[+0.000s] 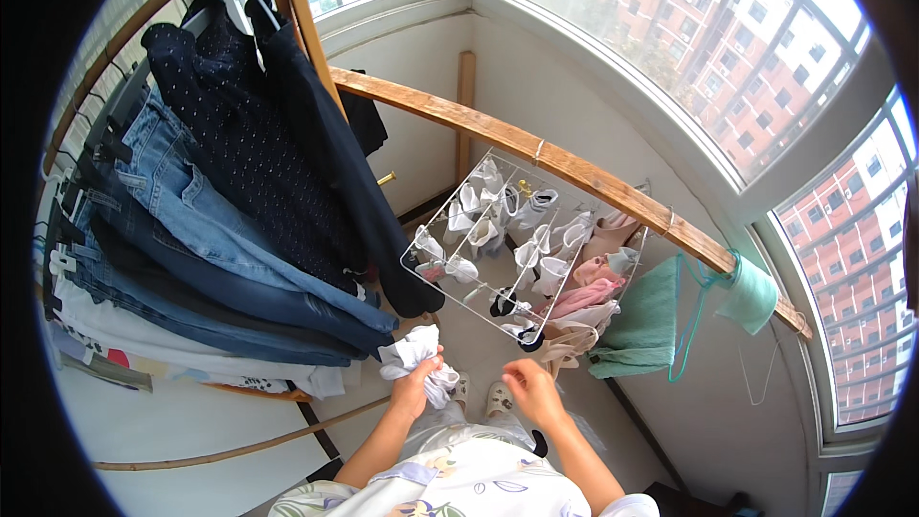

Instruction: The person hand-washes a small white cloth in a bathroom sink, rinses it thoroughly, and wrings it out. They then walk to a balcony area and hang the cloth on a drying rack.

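My left hand (pixel 414 382) grips a bunch of white cloth items (pixel 418 359), perhaps socks, at waist height. My right hand (pixel 530 388) is raised beside it, fingers curled and apart from the bunch; whether it holds anything small is unclear. Just beyond both hands hangs a white wire drying rack (pixel 459 299) with clips. White socks (pixel 535 248) and a few dark-trimmed ones hang from it. Pink and beige garments (pixel 574 301) hang along its right side. The rack is slung under a wooden beam (pixel 502 135).
At left, jeans (pixel 187 208), a dotted navy garment (pixel 251 151) and other clothes hang from a curved pole (pixel 118 29). A green towel (pixel 642 316) and thin wire hanger (pixel 759 380) hang at right. Barred windows (pixel 689 36) border the corner. A bamboo pole (pixel 251 449) lies low at left.
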A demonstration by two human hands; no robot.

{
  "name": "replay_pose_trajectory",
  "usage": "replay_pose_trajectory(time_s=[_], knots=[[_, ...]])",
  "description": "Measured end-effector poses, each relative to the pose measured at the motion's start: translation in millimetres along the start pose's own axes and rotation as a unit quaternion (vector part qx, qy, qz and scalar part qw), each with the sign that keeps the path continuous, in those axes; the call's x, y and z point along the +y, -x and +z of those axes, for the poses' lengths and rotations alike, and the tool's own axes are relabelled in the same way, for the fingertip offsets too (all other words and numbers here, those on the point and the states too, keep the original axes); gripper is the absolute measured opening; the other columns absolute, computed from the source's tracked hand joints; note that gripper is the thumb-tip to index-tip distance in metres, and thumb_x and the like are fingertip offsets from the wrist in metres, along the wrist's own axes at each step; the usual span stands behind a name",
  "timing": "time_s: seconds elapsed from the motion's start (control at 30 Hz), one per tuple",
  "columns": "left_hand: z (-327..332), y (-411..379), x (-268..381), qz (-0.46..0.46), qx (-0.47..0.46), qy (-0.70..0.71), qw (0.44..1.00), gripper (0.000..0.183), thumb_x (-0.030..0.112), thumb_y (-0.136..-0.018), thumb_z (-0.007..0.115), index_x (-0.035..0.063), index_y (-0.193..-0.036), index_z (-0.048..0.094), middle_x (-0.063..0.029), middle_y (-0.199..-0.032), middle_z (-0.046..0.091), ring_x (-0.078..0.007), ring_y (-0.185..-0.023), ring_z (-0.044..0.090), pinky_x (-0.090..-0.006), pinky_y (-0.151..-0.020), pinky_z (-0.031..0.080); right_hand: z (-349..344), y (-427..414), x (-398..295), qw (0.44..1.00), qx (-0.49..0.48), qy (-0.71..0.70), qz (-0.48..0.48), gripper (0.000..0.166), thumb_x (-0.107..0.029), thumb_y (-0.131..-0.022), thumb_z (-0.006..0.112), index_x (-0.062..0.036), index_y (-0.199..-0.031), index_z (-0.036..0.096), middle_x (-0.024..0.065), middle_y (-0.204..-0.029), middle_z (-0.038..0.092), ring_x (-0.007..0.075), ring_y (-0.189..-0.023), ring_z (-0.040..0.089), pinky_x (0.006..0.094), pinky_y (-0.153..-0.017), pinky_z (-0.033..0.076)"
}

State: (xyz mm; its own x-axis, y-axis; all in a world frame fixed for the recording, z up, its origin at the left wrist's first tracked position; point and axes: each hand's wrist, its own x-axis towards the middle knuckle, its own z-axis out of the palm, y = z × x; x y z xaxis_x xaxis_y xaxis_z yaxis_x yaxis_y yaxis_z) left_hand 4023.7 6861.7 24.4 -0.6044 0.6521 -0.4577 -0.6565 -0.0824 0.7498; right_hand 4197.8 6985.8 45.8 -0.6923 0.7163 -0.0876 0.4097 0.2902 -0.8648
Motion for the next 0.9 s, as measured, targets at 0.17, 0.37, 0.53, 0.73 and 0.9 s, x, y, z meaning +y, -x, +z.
replay_pose_trajectory(time_s=[0.17, 0.37, 0.53, 0.73, 0.9], knots=[[2, -5, -3, 0.026, -0.025, -0.041, 0.998, 0.019, 0.007, -0.077, 0.051, -0.0021, -0.094, 0.055, -0.0035, -0.068, 0.05, -0.0108, -0.064, 0.048, -0.0243, -0.066, 0.043, -30, -2, 29, 0.997, 0.059, 0.022, 0.044, 0.023, -0.006, -0.078, 0.062, -0.0002, -0.099, 0.057, 0.0118, -0.083, 0.061, 0.0194, -0.07, 0.059, 0.0298, -0.065, 0.048], [11, -10, -10, -0.082, -0.061, 0.009, 0.995, 0.015, 0.006, -0.076, 0.056, 0.0003, -0.089, 0.054, 0.0018, -0.054, 0.04, -0.0097, -0.054, 0.042, -0.0304, -0.072, 0.045, -46, 6, 55, 0.993, 0.064, 0.063, 0.072, 0.041, -0.007, -0.077, 0.061, -0.0026, -0.116, 0.048, 0.0143, -0.091, 0.06, 0.0227, -0.072, 0.06, 0.033, -0.067, 0.048], [18, -14, -25, -0.166, -0.096, 0.074, 0.979, 0.019, 0.009, -0.078, 0.058, 0.004, -0.097, 0.055, 0.0013, -0.058, 0.044, -0.0077, -0.049, 0.039, -0.0286, -0.062, 0.043, -40, 5, 83, 0.992, -0.034, 0.102, 0.067, 0.057, -0.013, -0.079, 0.059, -0.0048, -0.129, 0.035, 0.0138, -0.091, 0.062, 0.0285, -0.075, 0.061, 0.0372, -0.071, 0.047], [47, -15, -33, -0.158, -0.063, 0.089, 0.981, 0.025, 0.012, -0.079, 0.059, 0.0086, -0.103, 0.056, -0.006, -0.093, 0.06, -0.0085, -0.053, 0.038, -0.0251, -0.06, 0.041, -42, -6, 101, 0.976, 0.044, 0.102, 0.186, 0.069, -0.014, -0.079, 0.058, -0.0057, -0.136, 0.019, 0.0139, -0.084, 0.063, 0.0326, -0.073, 0.061, 0.0403, -0.071, 0.046], [61, -18, -40, -0.146, -0.019, 0.072, 0.986, 0.032, 0.009, -0.076, 0.058, 0.0103, -0.108, 0.053, -0.0086, -0.112, 0.059, -0.0089, -0.056, 0.037, -0.0233, -0.061, 0.041, -39, -4, 102, 0.987, 0.029, 0.048, 0.149, 0.06, -0.014, -0.082, 0.056, -0.0058, -0.134, 0.026, 0.0123, -0.084, 0.061, 0.0244, -0.068, 0.062, 0.0359, -0.064, 0.048]])
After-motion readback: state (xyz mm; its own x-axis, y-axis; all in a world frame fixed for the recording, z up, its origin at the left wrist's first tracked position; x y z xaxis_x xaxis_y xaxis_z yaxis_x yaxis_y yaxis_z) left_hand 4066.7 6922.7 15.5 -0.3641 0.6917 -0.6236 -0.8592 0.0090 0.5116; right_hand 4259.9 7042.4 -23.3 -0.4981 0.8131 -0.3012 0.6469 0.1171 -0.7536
